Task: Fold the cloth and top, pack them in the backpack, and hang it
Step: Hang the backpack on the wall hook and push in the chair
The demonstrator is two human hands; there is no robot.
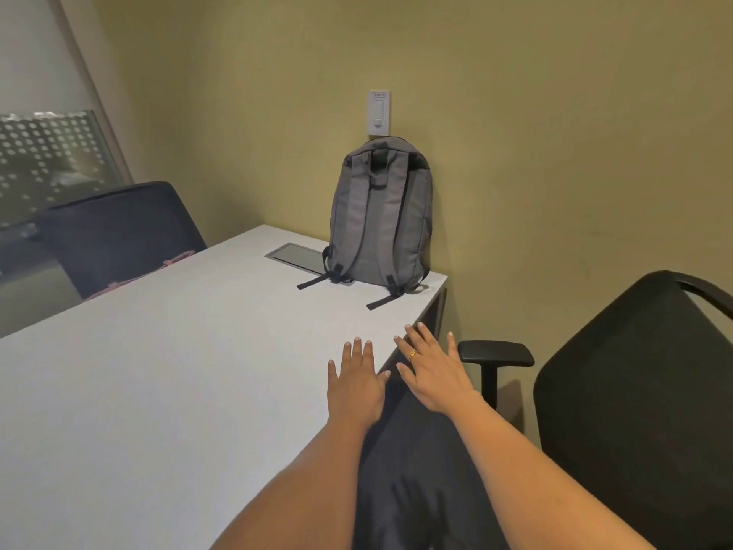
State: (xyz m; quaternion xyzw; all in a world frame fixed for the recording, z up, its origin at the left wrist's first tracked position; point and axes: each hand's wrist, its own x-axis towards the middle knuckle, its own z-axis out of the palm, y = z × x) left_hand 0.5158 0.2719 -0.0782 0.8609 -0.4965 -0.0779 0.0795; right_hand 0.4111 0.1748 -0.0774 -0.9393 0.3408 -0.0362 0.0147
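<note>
The grey backpack (380, 216) stands upright at the far right corner of the white table (158, 371). It leans back against the olive wall, with its shoulder straps facing the person and the strap ends trailing onto the tabletop. A white wall switch (378, 113) sits just above it, and a metal hatch (295, 258) is set into the table just left of its base.

Both bare arms reach forward. The left hand (355, 385) is over the table near its right edge, palm down, fingers straight and close together, holding nothing; I cannot tell whether it touches the surface. The right hand (434, 375), with a gold ring (412, 354) on one finger, is spread flat above the table's right edge, also holding nothing.

A black chair (634, 391) stands on the right, its armrest (496, 353) just beyond the right hand. At the far left edge of the table a strip of pink fabric (174, 259) shows in front of a dark chair (119, 228).
</note>
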